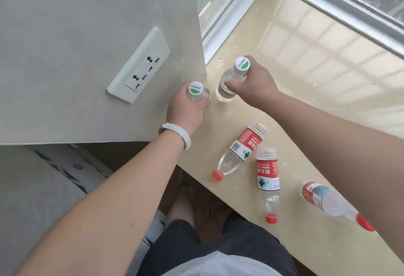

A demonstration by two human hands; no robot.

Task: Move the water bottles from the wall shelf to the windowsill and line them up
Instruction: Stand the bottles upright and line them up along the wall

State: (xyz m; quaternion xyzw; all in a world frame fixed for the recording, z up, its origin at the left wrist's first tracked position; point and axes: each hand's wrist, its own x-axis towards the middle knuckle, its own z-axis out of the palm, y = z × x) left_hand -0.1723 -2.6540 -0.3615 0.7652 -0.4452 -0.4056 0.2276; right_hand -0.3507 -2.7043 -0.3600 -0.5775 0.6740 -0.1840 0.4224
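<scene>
Left hand [185, 109] grips one white-capped bottle [196, 92], right hand [255, 85] its twin [227, 87], both upright at the windowsill [306, 79]. Three red-capped bottles [267, 175] lie nearer me than the hands. Probably light, squishy plastic, so grab near the neck.

We read "Cestbon" on the white and green cap [195, 88] of the wall-side bottle [206, 95], and again on the second cap [242, 64], on the window-side bottle [225, 88]. The middle red label [267, 174] says "NONGFU SPR" next to big Chinese signs. The upper red label [247, 144] shows "SPRING" and a bar code. The last label [312, 193] is too blurry.
</scene>
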